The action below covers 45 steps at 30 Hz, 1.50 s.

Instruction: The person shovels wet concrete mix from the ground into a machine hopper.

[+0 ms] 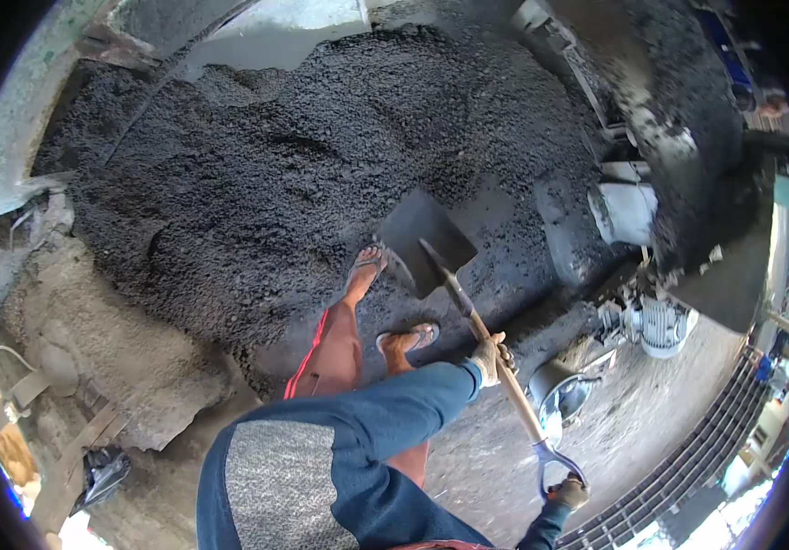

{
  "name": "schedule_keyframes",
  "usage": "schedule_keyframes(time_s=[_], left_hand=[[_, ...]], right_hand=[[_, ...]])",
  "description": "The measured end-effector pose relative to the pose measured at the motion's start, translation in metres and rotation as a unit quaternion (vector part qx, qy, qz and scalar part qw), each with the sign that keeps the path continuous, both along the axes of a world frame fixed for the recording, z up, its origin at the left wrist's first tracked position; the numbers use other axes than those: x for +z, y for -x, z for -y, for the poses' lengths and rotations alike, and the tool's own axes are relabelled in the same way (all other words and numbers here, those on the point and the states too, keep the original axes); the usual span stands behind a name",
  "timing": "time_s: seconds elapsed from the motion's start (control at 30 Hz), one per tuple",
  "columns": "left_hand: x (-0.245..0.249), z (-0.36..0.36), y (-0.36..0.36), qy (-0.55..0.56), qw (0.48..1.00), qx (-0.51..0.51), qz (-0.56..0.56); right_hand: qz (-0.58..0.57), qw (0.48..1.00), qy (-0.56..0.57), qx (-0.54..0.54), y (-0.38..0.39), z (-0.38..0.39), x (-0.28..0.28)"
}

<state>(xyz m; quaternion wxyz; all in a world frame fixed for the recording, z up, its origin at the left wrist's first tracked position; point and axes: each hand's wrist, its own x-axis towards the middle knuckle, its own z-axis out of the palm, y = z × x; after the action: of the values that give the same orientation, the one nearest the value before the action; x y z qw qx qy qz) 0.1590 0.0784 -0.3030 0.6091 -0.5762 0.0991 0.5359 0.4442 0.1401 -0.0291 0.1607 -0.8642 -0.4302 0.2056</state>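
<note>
A long-handled shovel slants across the middle. Its dark, flat blade point(427, 240) lies at the near edge of the dark granular heap point(321, 137), with no load visible on it. Halfway along the wooden shaft point(515, 401), my left hand point(491, 358) is closed around it, its arm in a blue sleeve. At the shovel's far end, my right hand point(569, 492) grips the D-shaped handle point(552, 458). My feet, in flip-flops, stand beside the blade, one just left of it and the other below it.
A motor point(665, 325) and a dark bucket point(563, 392) are on the right. Machinery with a pale cylindrical part point(625, 211) stands at the heap's right edge. A rough concrete mound point(129, 339) lies left, and a metal grating point(679, 458) curves along the lower right.
</note>
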Motion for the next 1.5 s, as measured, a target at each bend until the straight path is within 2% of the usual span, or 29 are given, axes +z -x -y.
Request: schedule_keyframes(time_s=[0.07,0.1,0.13,0.17,0.2,0.23,0.33,0.37,0.43,0.53,0.63,0.73,0.8,0.83,0.9,0.97,1.0,1.03,1.07,1.1,1.13,1.17,1.2,1.23,1.3,1.37,1.43,1.47,1.5], left_hand=[[-0.058,0.005,0.032,-0.020,0.995,0.066,0.075],[-0.095,0.021,0.072,0.026,0.997,0.075,0.020],[-0.148,0.066,0.127,-0.001,0.994,0.100,-0.050],[-0.199,0.132,0.192,-0.124,0.950,0.287,0.003],[-0.177,0.159,0.261,0.056,0.979,0.060,-0.188],[-0.188,0.174,0.269,0.159,0.945,0.101,-0.267],[-0.187,0.178,0.265,0.173,0.961,0.075,-0.204],[-0.175,0.179,0.251,0.180,0.956,0.045,-0.226],[-0.139,0.179,0.236,0.186,0.941,-0.022,-0.282],[-0.124,0.191,0.197,0.252,0.925,-0.138,-0.250],[-0.090,0.202,0.169,0.237,0.921,-0.152,-0.270],[-0.018,0.180,0.166,0.196,0.901,-0.153,-0.354],[0.031,0.143,0.174,0.146,0.902,-0.108,-0.392],[0.053,0.119,0.178,0.137,0.901,-0.081,-0.403],[0.120,0.067,0.190,0.113,0.883,-0.097,-0.445],[0.166,0.026,0.205,0.027,0.840,-0.096,-0.534],[0.195,0.009,0.213,0.027,0.799,-0.098,-0.593],[0.218,-0.006,0.217,0.027,0.756,-0.105,-0.645],[0.223,-0.018,0.223,0.045,0.727,-0.120,-0.674],[0.222,-0.022,0.232,0.067,0.696,-0.133,-0.702],[0.220,-0.018,0.237,0.043,0.713,-0.135,-0.686],[0.217,-0.012,0.237,0.022,0.732,-0.135,-0.667],[0.212,-0.005,0.228,0.031,0.761,-0.111,-0.639],[0.203,0.008,0.216,0.046,0.789,-0.088,-0.606],[0.177,0.042,0.182,0.081,0.844,-0.045,-0.528],[0.121,0.073,0.139,0.118,0.885,-0.031,-0.450],[0.037,0.109,0.080,0.138,0.922,-0.034,-0.361],[0.007,0.120,0.044,0.167,0.919,-0.069,-0.350],[-0.011,0.130,-0.003,0.191,0.916,-0.105,-0.336]], right_hand=[[0.015,0.990,0.104,0.093,0.053,-0.022,-0.027],[-0.002,0.981,0.133,0.144,0.101,-0.018,-0.072],[-0.021,0.968,0.167,0.188,0.156,-0.003,-0.124],[-0.027,0.953,0.210,0.218,0.223,0.022,-0.183],[-0.027,0.943,0.249,0.219,0.276,0.049,-0.218],[-0.054,0.939,0.268,0.210,0.304,0.069,-0.239],[-0.188,0.950,0.221,0.119,0.253,0.091,-0.280],[-0.228,0.950,0.195,0.082,0.223,0.098,-0.291],[-0.169,0.956,0.210,0.118,0.198,0.111,-0.270],[-0.185,0.959,0.202,0.069,0.139,0.144,-0.256],[-0.174,0.957,0.228,0.035,0.076,0.181,-0.251],[-0.141,0.937,0.313,0.070,0.016,0.214,-0.281],[-0.175,0.909,0.360,0.118,-0.017,0.227,-0.321],[-0.319,0.894,0.314,0.037,0.005,0.211,-0.306],[-0.571,0.781,0.215,-0.135,0.036,0.183,-0.283],[-0.609,0.744,0.220,-0.167,0.086,0.137,-0.262],[-0.634,0.730,0.238,-0.094,0.092,0.121,-0.278],[-0.670,0.677,0.258,-0.163,0.139,0.096,-0.194],[-0.676,0.642,0.350,-0.083,0.134,0.079,-0.209],[-0.662,0.632,0.395,-0.079,0.116,0.078,-0.328],[-0.631,0.669,0.390,-0.058,0.130,0.065,-0.240],[-0.586,0.725,0.356,-0.056,0.136,0.061,-0.227],[-0.630,0.714,0.303,-0.036,0.113,0.062,-0.258],[-0.609,0.719,0.325,-0.074,0.096,0.059,-0.268],[-0.531,0.795,0.289,-0.038,0.070,0.070,-0.239],[-0.450,0.851,0.269,-0.017,0.031,0.090,-0.217],[-0.410,0.869,0.273,-0.043,-0.044,0.123,-0.220],[-0.397,0.876,0.267,-0.054,-0.081,0.135,-0.222],[-0.310,0.897,0.315,-0.009,-0.121,0.149,-0.215]])
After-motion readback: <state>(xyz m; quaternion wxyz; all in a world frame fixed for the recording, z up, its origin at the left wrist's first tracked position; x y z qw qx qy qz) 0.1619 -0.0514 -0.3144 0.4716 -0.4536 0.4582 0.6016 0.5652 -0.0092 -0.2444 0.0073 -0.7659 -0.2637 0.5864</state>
